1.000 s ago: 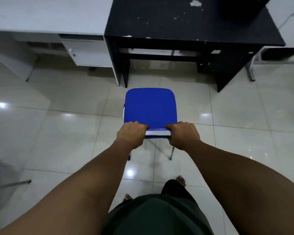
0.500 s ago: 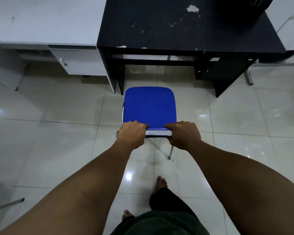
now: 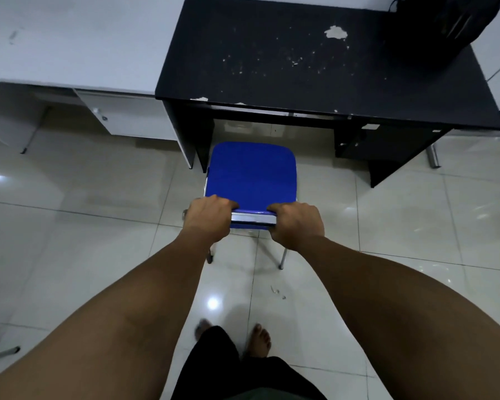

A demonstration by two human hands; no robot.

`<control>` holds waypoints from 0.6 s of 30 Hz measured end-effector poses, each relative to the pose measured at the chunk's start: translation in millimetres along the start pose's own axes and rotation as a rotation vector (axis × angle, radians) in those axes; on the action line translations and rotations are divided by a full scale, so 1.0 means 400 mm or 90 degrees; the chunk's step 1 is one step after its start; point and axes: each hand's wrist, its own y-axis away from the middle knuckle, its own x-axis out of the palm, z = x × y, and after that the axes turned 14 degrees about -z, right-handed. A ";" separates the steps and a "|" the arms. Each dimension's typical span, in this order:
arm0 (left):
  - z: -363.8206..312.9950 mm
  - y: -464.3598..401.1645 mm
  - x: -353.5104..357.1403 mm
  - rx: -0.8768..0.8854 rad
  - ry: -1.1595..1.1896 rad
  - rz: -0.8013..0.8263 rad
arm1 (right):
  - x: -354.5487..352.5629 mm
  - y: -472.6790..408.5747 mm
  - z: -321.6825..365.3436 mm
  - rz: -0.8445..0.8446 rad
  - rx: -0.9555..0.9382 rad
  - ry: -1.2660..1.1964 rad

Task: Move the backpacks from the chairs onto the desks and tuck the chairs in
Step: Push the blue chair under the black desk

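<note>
Chair (image 3: 251, 171) with blue padded seat stands on the tiled floor (image 3: 70, 226), front edge of the seat just at the open knee space of the black desk (image 3: 300, 67), not yet tucked in. Left hand (image 3: 210, 216) and right hand (image 3: 296, 225) both grip the top of the backrest, fingers curled over it, one at each end, chrome bar showing between them. Seat is bare. Backpack (image 3: 445, 27), dark, sits at the far right corner of the black desk top, partly cut off by the frame edge.

Handling, judged: thin metal tube legs and a small pad suggest a light, rigid chair; should slide easily on the glossy tile, maybe scrape. Backrest top is the sensible hold, two hands spread keep it from twisting. Needs to go straight between the desk's left side panel and the drawer block on the right; looks offset toward the left panel, so a leg could catch there.

White desk (image 3: 70, 39) adjoins on the left, drawer unit with a lock underneath. Black desk top has chipped paint.

No brand, label or readable writing visible anywhere.
</note>
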 end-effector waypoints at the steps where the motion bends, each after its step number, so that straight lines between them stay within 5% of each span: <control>1: 0.003 -0.023 0.001 0.001 0.003 0.000 | -0.001 -0.020 -0.010 0.000 -0.001 -0.001; 18: 0.094 -0.391 0.007 0.028 0.044 -0.017 | 0.009 -0.371 -0.137 0.034 0.022 0.018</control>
